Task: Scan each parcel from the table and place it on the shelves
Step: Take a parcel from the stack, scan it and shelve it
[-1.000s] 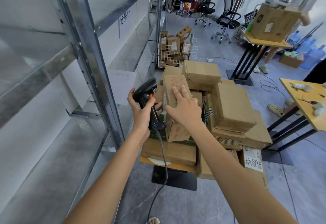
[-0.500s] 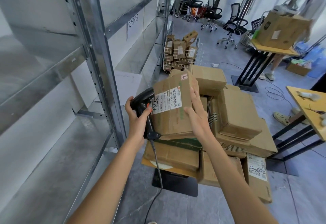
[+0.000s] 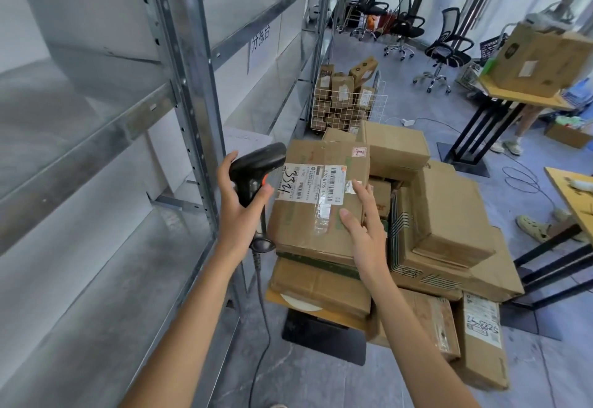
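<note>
My left hand (image 3: pixel 239 205) grips a black barcode scanner (image 3: pixel 256 170), whose head points right at the white shipping label (image 3: pixel 308 184) of a cardboard parcel (image 3: pixel 317 221). That parcel lies label-up on top of the pile, handwritten "3324" on its label. My right hand (image 3: pixel 362 228) holds the parcel's right edge, thumb on top and fingers along the side. Several more cardboard parcels (image 3: pixel 442 215) are stacked on the small table (image 3: pixel 272 297) beneath and to the right. Grey metal shelves (image 3: pixel 96 138) run along the left.
Two parcels (image 3: pixel 481 343) lean on the floor at the table's right. A wire basket (image 3: pixel 346 102) of small boxes stands farther back by the shelving. Office chairs, wooden-topped tables with a large box (image 3: pixel 539 57), and other people's feet occupy the right. The scanner cable (image 3: pixel 261 327) hangs down.
The parcel has been turned from upright to lying label-up on the pile. My right hand shifted to its right edge, and the scanner in my left hand now points at the label.
</note>
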`<action>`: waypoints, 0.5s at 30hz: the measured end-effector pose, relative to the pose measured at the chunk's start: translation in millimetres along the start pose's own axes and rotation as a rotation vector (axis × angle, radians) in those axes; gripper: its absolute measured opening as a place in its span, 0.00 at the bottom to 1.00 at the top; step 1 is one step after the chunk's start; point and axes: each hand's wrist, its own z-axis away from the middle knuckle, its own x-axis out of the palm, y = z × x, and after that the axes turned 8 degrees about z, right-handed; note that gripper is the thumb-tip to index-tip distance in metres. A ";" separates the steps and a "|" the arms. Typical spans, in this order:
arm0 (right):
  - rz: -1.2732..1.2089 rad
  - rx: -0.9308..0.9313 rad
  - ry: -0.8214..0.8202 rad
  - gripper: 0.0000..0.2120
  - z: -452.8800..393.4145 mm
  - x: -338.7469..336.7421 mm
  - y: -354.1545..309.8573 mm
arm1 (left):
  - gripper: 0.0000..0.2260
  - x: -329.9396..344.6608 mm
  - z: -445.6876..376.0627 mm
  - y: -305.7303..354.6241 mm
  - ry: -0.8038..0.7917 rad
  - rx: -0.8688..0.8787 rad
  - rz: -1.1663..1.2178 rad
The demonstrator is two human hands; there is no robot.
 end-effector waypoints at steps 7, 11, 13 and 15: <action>0.000 -0.063 -0.063 0.26 0.6 10.3 -6.9 | 0.30 -29.3 9.0 14.0 -0.056 0.146 -0.193; 0.011 -0.102 -0.156 0.25 1.4 20.6 -10.1 | 0.32 -45.4 21.8 10.7 0.056 0.122 -0.232; -0.004 -0.093 -0.198 0.24 3.6 27.1 -12.2 | 0.33 -55.7 30.2 7.8 0.106 0.090 -0.228; -0.012 -0.082 -0.241 0.23 7.1 33.7 -14.6 | 0.32 -64.8 41.0 7.0 0.147 0.091 -0.246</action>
